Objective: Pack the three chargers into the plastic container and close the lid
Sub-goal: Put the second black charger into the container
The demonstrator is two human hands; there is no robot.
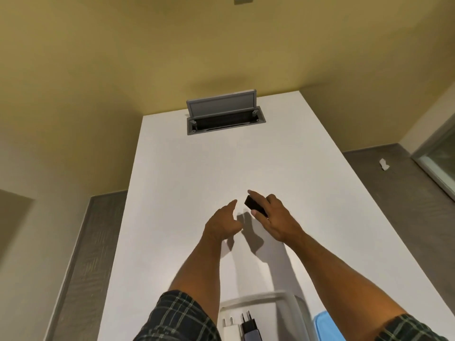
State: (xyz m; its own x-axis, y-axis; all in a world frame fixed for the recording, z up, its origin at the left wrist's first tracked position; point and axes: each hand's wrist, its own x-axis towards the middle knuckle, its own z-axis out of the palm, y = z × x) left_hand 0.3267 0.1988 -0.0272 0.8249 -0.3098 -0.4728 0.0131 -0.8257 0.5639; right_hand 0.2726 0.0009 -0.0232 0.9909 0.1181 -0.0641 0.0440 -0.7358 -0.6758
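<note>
held black charger (255, 206) in right hand (275, 219), centre of frame, fingers pinched round it above white table (172, 180). left hand (222, 223) beside it, fingers loose, grasping nothing. clear container (293, 306) at bottom edge, holding white charger (231, 329) and dark charger (250, 327), prongs up. blue lid (325, 327) at lower right, off. third charger likely in hand; next move called for carrying it down-frame into container, then fitting lid.
</note>
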